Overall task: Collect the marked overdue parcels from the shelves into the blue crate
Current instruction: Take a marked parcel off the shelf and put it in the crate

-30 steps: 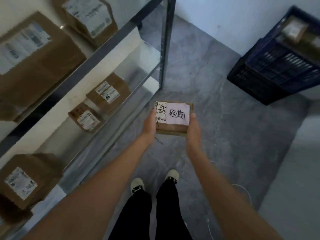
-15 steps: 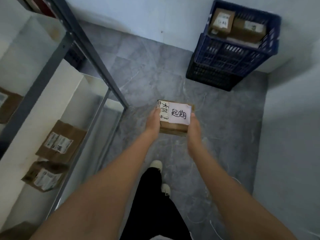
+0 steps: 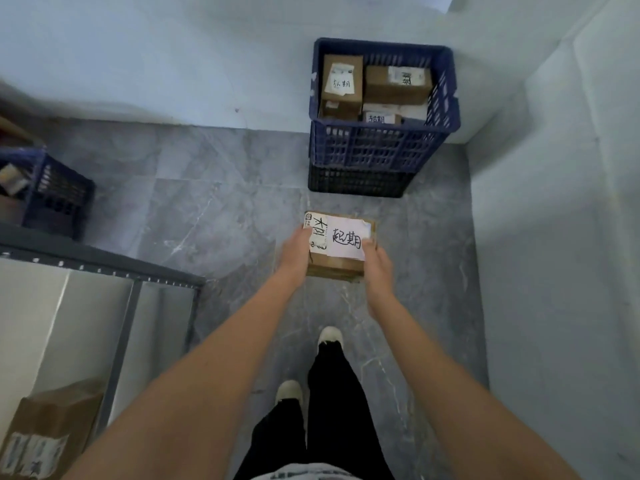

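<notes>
- The left hand (image 3: 295, 252) gripped the left edge of a small cardboard parcel (image 3: 337, 263), thumb on top over its printed label; the fingers were hidden beneath.
- The right hand (image 3: 377, 268) gripped the parcel's right edge, thumb resting on the white slip with handwritten characters.
- The parcel was held level in front of the person, above the grey floor (image 3: 214, 209), and well short of the blue crate (image 3: 381, 147).
- The blue crate stood against the wall on top of a black crate (image 3: 356, 183) and held several brown parcels, two showing the same handwritten slips.
- A metal shelf (image 3: 104, 263) stood at the left with one labelled parcel (image 3: 52, 431) on it.
- A second blue crate (image 3: 57, 195) sat at the far left.
</notes>
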A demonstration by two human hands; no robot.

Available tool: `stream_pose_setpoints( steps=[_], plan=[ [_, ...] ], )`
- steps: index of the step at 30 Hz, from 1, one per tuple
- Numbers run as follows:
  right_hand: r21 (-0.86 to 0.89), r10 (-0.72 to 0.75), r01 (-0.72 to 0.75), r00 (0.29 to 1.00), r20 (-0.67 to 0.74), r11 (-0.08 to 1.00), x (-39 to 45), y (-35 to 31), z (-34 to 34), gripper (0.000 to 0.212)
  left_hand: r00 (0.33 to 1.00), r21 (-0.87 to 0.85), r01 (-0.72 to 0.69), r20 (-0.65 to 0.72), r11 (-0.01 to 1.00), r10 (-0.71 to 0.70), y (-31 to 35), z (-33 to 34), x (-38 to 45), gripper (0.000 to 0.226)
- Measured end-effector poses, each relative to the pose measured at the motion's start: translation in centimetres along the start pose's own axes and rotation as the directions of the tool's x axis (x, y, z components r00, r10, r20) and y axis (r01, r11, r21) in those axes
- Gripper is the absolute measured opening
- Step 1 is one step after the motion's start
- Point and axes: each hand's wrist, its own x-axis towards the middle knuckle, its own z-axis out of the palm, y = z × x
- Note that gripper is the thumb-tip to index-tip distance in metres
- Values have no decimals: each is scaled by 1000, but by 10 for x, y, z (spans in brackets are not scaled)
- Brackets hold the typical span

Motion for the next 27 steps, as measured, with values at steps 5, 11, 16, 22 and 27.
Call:
stream_pose_setpoints(
  steps=[5, 11, 16, 22, 27],
  plan=[
    [35, -1, 1, 1000, 0, 999, 62, -56, -11, 36, 1000, 32, 5, 21, 999, -6, 54, 45, 53, 30],
    [-1, -5, 5, 1000, -4, 1000, 142, -121, -12, 40, 998, 1, -40, 47, 999, 40, 114, 88, 119, 29],
    [32, 15, -15, 1000, -20, 999, 220, -181, -14, 34, 999, -16, 45, 21, 999, -45, 168, 131, 190, 24],
    [92, 28, -28, 1000, 5, 995, 334, -240, -24, 32, 989, -25, 141, 58, 990, -140, 232, 194, 282, 50],
    [118, 84, -85, 996, 14, 989, 437, -272, -32, 32, 986, 16, 152, 72, 988, -153, 254, 248, 362, 60]
  ],
)
